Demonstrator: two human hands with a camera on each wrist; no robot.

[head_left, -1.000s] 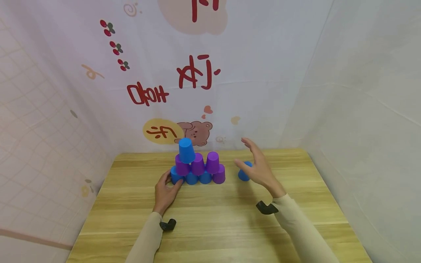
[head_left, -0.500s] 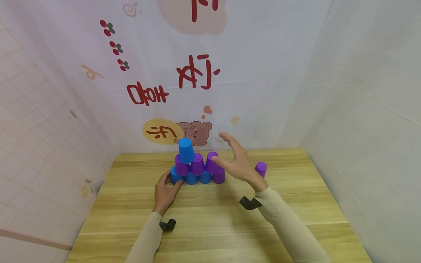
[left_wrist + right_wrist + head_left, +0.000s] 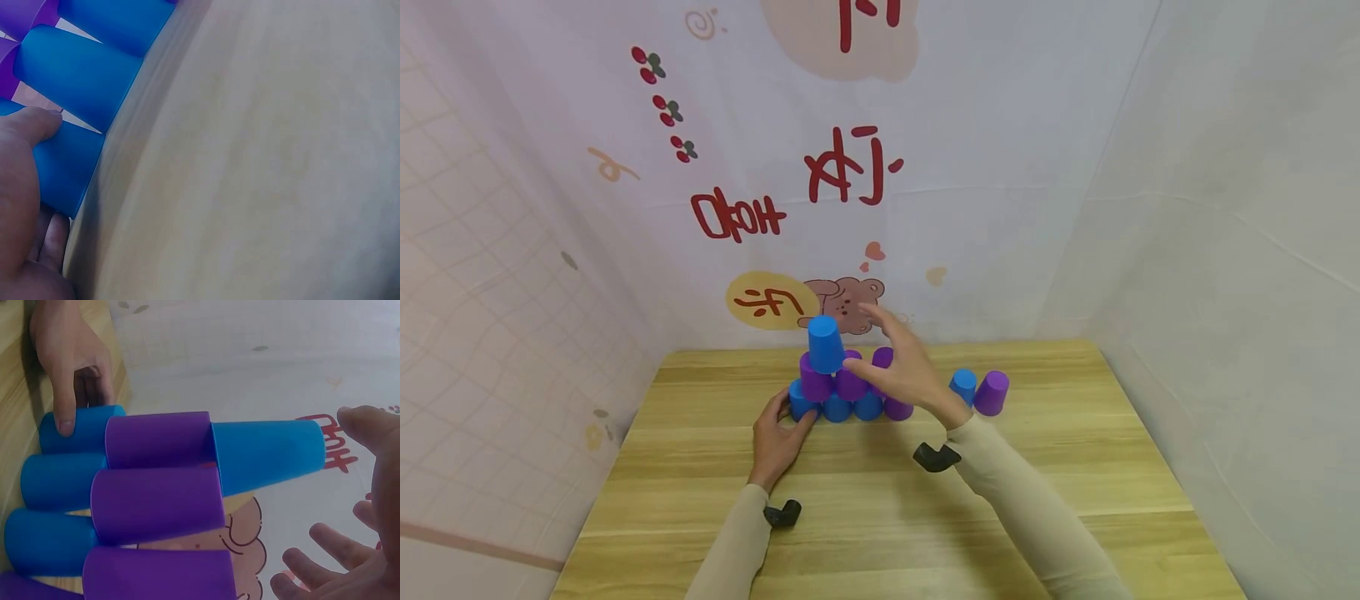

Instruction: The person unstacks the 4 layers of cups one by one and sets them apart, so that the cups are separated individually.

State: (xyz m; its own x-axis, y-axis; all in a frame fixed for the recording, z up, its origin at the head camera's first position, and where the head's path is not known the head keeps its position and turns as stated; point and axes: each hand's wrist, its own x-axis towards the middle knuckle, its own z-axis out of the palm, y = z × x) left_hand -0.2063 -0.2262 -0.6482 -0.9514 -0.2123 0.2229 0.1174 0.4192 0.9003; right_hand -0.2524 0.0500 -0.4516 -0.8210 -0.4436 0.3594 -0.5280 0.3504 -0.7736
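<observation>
Upside-down cups stand stacked in three tiers. In the head view my left hand (image 3: 778, 442) grips the leftmost blue cup (image 3: 803, 400) of the bottom tier, its thumb in front; the left wrist view shows the thumb lying on that cup (image 3: 72, 165). Beside it stand two more blue cups and a purple cup (image 3: 897, 409). Three purple cups (image 3: 159, 503) form the middle tier. A single blue cup (image 3: 825, 343) tops the left end. My right hand (image 3: 910, 367), fingers spread and holding nothing, hovers just right of this top cup (image 3: 269, 456), partly hiding the right-hand purple cups.
A loose blue cup (image 3: 963, 385) and a loose purple cup (image 3: 992, 393) stand side by side on the wooden table (image 3: 865, 533), right of the stack. A white printed cloth (image 3: 1000, 167) hangs behind the table, with white cloth walls at both sides.
My right hand has moved left, from over the loose blue cup to beside the top blue cup. The two loose cups have come into full sight. My left hand has stayed on its cup.
</observation>
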